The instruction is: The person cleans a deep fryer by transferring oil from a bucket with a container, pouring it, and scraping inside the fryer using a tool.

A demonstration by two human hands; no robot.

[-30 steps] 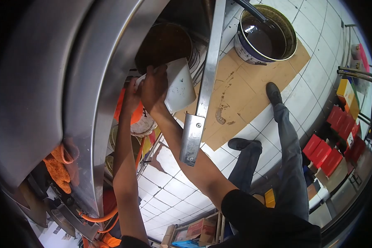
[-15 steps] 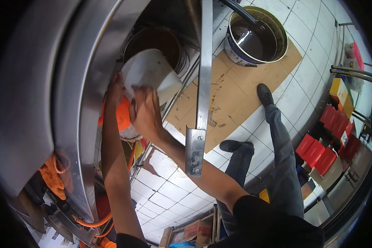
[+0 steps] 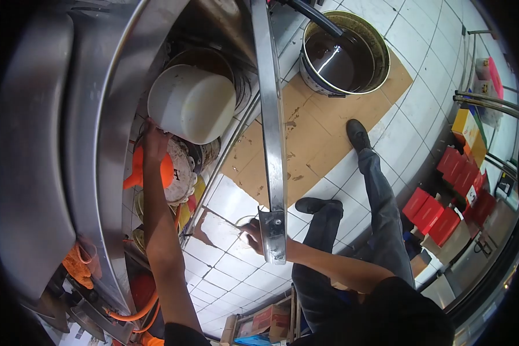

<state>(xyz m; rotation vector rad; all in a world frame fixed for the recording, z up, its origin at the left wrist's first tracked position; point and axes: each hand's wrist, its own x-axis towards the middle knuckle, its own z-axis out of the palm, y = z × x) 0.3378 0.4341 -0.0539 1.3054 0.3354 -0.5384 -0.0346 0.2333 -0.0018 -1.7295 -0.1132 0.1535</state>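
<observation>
My left hand [image 3: 155, 140] is at the near left edge of a white plastic tub [image 3: 193, 104], its fingers closed on the rim. The tub is tilted over a round metal bucket [image 3: 205, 56], whose inside is mostly hidden. An orange object [image 3: 166, 171] and a dirty whitish lid or tub [image 3: 183, 176] lie below that hand. My right hand [image 3: 251, 233] is apart from the tub, low over the tiles, with its fingers drawn together. A thin pale curved shape shows at its fingertips, too small to name. The metal bar hides part of this hand.
A large bucket of dark liquid [image 3: 340, 60] with a black hose [image 3: 320, 17] in it stands on flattened cardboard [image 3: 305, 132]. A metal bar [image 3: 269, 115] crosses the view, and a steel counter [image 3: 106, 144] runs along the left. Red boxes [image 3: 444, 225] stand at right.
My right hand has left the white tub and moved down toward the floor tiles. The tub has turned so its broad side shows more. My left hand stays at its edge.
</observation>
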